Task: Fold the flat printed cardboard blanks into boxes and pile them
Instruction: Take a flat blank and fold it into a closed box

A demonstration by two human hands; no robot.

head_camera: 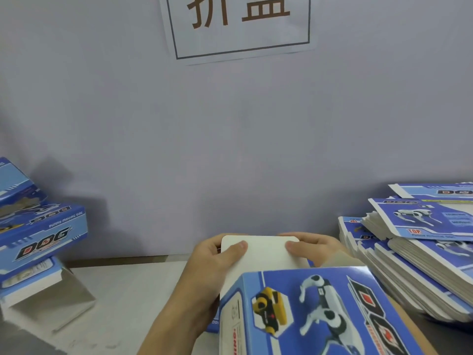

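Note:
A blue printed box [314, 311] with a robot dog picture stands low at centre right, close to me. Its white end flap [263, 254] sticks up and away from me. My left hand [217, 254] grips the flap's left edge, thumb on its white face. On the right edge my right hand [314, 248] holds the flap the same way, thumb on top and fingers behind. Several folded boxes [43, 229] lie piled at the left. A thick stack of flat blanks [414, 244] lies at the right.
A grey wall [230, 149] rises right behind the table, with a paper sign [238, 24] at the top. The pale tabletop [133, 290] shows between the left pile and my hands. One box [48, 298] at the left pile's bottom lies open-ended.

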